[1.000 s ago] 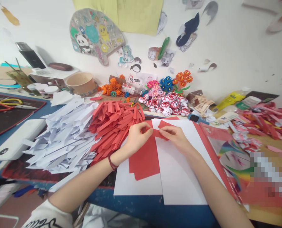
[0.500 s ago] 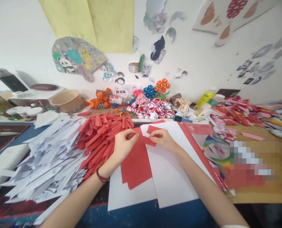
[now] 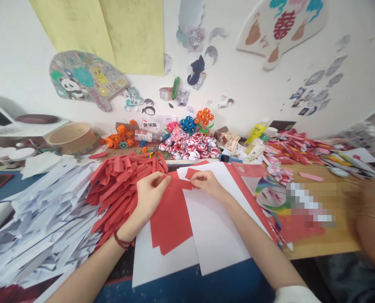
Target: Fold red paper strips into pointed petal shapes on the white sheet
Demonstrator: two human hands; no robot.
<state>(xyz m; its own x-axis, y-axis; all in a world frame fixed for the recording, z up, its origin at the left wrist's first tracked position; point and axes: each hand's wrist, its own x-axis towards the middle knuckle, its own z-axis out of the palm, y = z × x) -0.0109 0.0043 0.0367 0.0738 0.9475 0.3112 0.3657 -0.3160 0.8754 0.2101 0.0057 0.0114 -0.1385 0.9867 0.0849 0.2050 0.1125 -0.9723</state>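
Observation:
A small red paper strip [image 3: 181, 183] spans the space between my two hands, above larger red sheets [image 3: 173, 219]. My left hand [image 3: 152, 191] is closed, thumb and index finger pinched at the strip's left end. My right hand [image 3: 206, 184] pinches its right end, where a folded red piece [image 3: 191, 173] sticks up. White sheets [image 3: 219, 227] lie beneath and beside the red ones. Left of my left hand is a heap of folded red strips [image 3: 118, 181], and beyond it a heap of folded white strips [image 3: 48, 214].
Red-and-white paper flowers [image 3: 194, 147] and a blue watch [image 3: 230, 158] lie behind the sheets. A round box [image 3: 72, 136] stands back left. Pink and red strips [image 3: 295, 147] cover the back right. Another person's blurred arm [image 3: 373, 223] is at the right edge.
The view has turned to the right, so most things appear further left. Another person's arm has come into view at the right. My hands keep their pinches on the red strip.

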